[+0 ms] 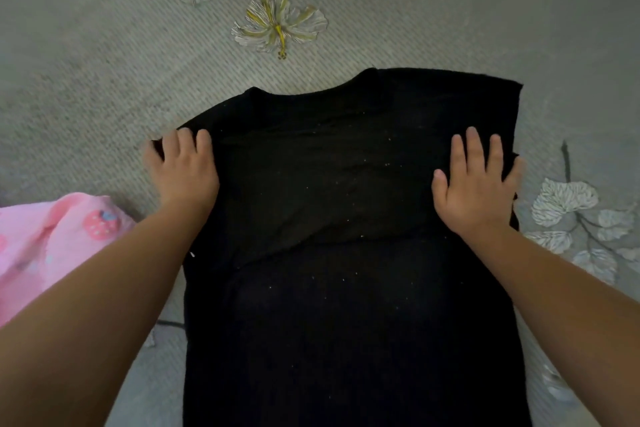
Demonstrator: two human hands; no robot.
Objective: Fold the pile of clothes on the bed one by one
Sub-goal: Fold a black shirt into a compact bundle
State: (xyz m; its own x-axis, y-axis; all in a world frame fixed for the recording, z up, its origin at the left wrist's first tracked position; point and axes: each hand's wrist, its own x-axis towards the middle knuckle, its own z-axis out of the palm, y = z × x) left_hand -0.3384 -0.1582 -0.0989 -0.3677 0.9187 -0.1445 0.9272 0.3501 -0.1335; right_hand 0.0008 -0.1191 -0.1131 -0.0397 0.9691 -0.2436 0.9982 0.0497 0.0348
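Dim, flat, even light; no glare. Black garment (346, 218) detail lost. Soft focus; wide-angle bending at edges.

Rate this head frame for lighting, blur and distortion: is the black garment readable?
Head view: dim, flat light, no glare or hard shadows. The black garment is nearly featureless; only its outline, faint creases and pale lint specks show. The left hand and right hand look soft. Wide-angle stretch enlarges the forearms. The pink strawberry-print cloth looks bright and a little washed out.

Both bare arms reached forward; the left hand (183, 170) curled its fingers, while the right hand (476, 184) lay flat, fingers spread.
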